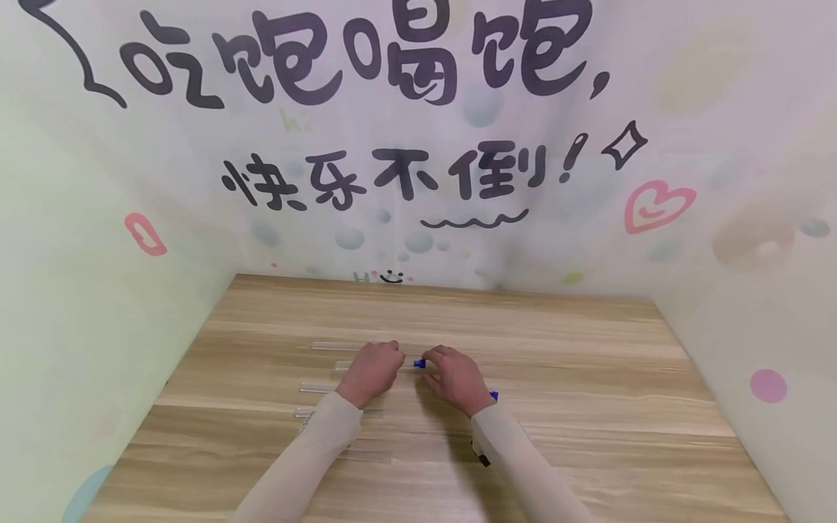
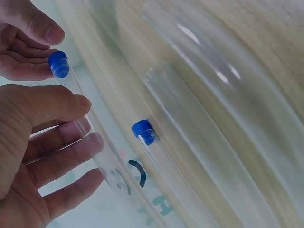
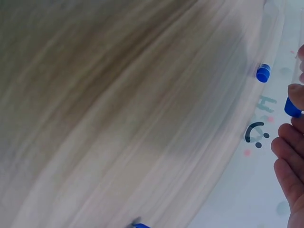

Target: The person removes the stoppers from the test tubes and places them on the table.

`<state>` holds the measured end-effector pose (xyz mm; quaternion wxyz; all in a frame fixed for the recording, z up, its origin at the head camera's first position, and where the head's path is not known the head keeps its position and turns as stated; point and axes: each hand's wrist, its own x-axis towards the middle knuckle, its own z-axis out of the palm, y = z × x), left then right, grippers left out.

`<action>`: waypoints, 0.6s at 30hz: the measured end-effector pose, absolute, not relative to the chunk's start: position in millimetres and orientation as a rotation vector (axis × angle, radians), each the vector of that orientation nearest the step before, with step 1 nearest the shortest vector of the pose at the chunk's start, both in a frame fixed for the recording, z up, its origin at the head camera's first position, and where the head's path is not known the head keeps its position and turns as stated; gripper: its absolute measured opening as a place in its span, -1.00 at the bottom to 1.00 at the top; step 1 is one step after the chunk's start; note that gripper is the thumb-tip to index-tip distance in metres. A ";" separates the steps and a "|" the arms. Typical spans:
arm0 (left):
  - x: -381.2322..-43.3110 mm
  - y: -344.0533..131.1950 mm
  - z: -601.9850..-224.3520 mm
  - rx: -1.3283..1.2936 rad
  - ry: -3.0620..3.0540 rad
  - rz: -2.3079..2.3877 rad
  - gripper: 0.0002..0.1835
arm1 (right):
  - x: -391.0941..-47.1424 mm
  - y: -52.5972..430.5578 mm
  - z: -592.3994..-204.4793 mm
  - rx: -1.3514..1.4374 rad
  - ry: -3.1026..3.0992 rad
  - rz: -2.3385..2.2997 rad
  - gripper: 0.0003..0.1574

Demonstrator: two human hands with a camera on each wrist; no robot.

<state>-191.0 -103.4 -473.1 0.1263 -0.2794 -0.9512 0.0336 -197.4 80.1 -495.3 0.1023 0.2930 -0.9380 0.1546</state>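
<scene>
My left hand pinches a clear test tube between thumb and fingers, as the left wrist view shows. A ribbed blue cap sits on its end. At that cap is my right hand, its fingers loosely bent beside it and its thumb apart from it in the left wrist view. In the right wrist view the thumb covers part of the cap. Beside the held tube lies another test tube with a blue cap. Nearer me are two uncapped tubes.
One loose blue cap lies on the wooden table just right of my right wrist. Behind the table's far edge stands a white printed backdrop, with pale side panels left and right.
</scene>
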 end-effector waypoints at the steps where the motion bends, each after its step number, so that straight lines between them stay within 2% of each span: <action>1: -190.7 -102.9 -472.4 -0.817 -2.762 0.099 -0.92 | -197.2 80.5 -494.6 0.866 -2.768 0.453 -0.65; 18: -186.4 -92.0 -468.6 -0.875 -2.652 0.089 -0.95 | -193.6 88.7 -485.6 0.847 -2.750 0.466 -0.79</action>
